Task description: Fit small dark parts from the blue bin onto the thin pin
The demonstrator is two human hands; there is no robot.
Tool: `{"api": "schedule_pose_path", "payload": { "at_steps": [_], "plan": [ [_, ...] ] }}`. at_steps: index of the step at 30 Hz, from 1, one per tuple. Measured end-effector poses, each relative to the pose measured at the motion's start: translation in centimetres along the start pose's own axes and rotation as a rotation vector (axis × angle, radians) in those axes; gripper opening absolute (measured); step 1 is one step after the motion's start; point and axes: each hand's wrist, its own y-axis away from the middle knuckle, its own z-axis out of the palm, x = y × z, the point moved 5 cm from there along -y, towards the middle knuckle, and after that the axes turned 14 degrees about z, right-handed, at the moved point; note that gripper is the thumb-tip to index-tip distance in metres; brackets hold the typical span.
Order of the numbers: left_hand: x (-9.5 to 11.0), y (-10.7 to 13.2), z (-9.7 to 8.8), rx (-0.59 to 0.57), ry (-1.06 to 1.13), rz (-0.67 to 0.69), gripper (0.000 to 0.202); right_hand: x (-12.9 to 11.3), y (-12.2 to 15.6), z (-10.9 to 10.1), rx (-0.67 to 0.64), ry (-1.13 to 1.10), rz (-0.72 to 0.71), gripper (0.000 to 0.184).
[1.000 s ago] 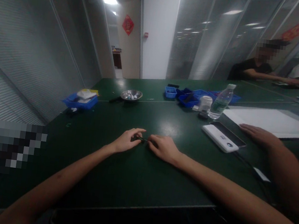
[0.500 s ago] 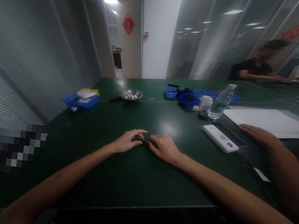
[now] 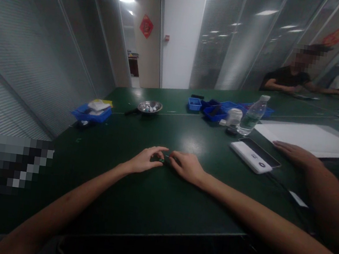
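Note:
Over the green tabletop (image 3: 133, 209), my two hands are close together, fingertips almost meeting. My left hand (image 3: 144, 160) is curled, its index finger stretched over the top and its thumb below. Between them is a small dark green piece (image 3: 161, 160) with bright specks, too small to name. My right hand (image 3: 187, 167) rests palm down with bent fingers pressed together. From its fingertips a thin pale sliver (image 3: 167, 156) points toward the left hand; the rest of it is hidden.
A metal bowl (image 3: 149, 107) with small items stands ahead, a blue tray (image 3: 91, 113) on the left. At right are a water bottle (image 3: 253, 116), a white power bank (image 3: 251, 157), a white sheet (image 3: 314, 138) and another person's hand (image 3: 297, 154).
My fingertips have drawn slightly apart. The dark line that spanned them is gone; a green piece shows at the left fingers and a pale sliver at the right.

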Motion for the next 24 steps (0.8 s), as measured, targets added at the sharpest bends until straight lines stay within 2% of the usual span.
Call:
{"api": "schedule_pose_path", "payload": {
  "at_steps": [8, 24],
  "plan": [
    [-0.93, 0.17, -0.67, 0.077, -0.08, -0.031, 0.05, -0.32, 0.13, 0.1, -0.02, 0.043, -0.014, 0.024],
    [-0.54, 0.25, -0.49, 0.016, -0.007, -0.028, 0.052, -0.35, 0.2, 0.03, -0.044, 0.028, -0.04, 0.023]
  ]
}}
